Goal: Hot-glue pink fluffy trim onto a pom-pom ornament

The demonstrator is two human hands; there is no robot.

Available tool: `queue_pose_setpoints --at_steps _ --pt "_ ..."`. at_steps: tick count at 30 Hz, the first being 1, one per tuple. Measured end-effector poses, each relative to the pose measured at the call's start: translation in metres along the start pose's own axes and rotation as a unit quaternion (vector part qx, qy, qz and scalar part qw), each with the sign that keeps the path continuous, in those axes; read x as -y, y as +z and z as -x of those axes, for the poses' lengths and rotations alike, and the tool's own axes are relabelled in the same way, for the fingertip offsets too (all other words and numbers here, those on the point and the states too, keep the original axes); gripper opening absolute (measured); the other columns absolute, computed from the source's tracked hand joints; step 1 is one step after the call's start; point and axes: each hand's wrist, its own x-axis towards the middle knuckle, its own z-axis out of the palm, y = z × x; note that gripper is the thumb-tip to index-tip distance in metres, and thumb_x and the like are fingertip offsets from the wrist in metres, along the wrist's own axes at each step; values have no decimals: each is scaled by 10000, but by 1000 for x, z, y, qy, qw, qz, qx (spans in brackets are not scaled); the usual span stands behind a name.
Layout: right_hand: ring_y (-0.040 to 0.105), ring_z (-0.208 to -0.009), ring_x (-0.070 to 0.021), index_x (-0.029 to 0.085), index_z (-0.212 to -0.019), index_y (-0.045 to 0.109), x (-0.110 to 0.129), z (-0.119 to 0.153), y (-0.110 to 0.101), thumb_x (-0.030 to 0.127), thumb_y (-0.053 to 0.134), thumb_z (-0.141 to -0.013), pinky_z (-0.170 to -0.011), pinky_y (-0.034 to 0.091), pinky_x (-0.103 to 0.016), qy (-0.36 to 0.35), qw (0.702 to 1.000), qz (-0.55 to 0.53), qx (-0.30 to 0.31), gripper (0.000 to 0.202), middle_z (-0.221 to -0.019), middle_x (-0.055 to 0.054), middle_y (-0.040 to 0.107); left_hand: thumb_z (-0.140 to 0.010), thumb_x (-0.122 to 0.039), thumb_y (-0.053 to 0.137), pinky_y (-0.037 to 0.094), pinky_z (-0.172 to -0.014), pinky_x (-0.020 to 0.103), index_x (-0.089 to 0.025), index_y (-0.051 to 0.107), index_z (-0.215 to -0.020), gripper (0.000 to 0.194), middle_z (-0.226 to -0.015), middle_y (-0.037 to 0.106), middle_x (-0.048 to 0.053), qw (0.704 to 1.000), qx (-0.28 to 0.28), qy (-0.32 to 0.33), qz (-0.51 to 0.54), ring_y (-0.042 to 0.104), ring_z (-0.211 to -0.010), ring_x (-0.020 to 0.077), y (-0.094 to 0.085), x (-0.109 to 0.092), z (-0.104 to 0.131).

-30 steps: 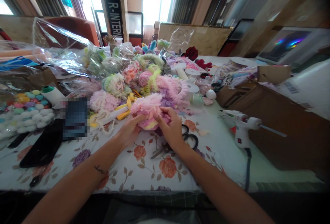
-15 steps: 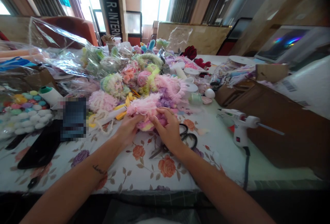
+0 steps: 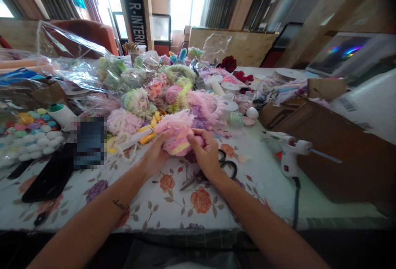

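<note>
A fluffy pink yarn piece (image 3: pixel 178 133) with a pale yellow patch is held between my two hands above the flowered tablecloth. My left hand (image 3: pixel 156 153) is closed round its left side, with the fingertips partly hidden behind it. On the right side, my right hand (image 3: pixel 204 150) grips the piece with the thumb in front and the fingers behind. Black-handled scissors (image 3: pixel 228 169) lie just right of and partly under my right wrist, blades pointing left.
Behind my hands is a heap of yarn and plastic-wrapped pieces (image 3: pixel 157 87). A white glue gun (image 3: pixel 289 151) stands at the right beside a cardboard box (image 3: pixel 334 149). At the left are a black phone (image 3: pixel 49 174), a pixelated object (image 3: pixel 89 142) and bagged pompoms (image 3: pixel 37 137).
The pink piece has turned between my hands, showing more of its front and the yellow patch. My right thumb has shifted slightly right.
</note>
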Motion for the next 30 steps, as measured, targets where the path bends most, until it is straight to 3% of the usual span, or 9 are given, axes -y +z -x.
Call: queue_pose_setpoints --at_steps 6,18,24,30 --pt "695 -964 -242 222 -1026 695 -1 0 1 427 556 -928 -922 540 -396 -6 999 -27 15 267 -1031 -56 762 -647 -191 836 567 -788 311 -137 754 -1062 426 -1017 778 103 997 39 14 -66 722 -896 242 -2 0 0" --pt "644 -1157 -271 227 -1150 618 1 7 4 381 625 -897 -1028 497 -450 -127 990 33 60 296 -1200 -112 702 -677 -284 863 576 -755 319 -152 758 -988 353 -925 773 67 998 -17 43 -40 723 -818 216 -4 3 -1" --pt "678 -1042 -258 216 -1107 658 2 2 3 409 619 -884 -976 521 -418 -31 998 -5 50 298 -1113 -82 733 -721 -479 844 587 -882 364 -184 728 -1089 486 -1144 754 94 999 -33 39 -6 710 -1049 270 -5 6 -5" --pt "678 -900 -249 204 -967 655 -2 -3 0 473 564 -880 -835 549 -384 69 993 -89 43 298 -945 -50 729 -712 -673 767 571 -913 400 -190 720 -1137 645 -1169 745 128 998 53 28 -12 646 -1198 343 4 -4 2"
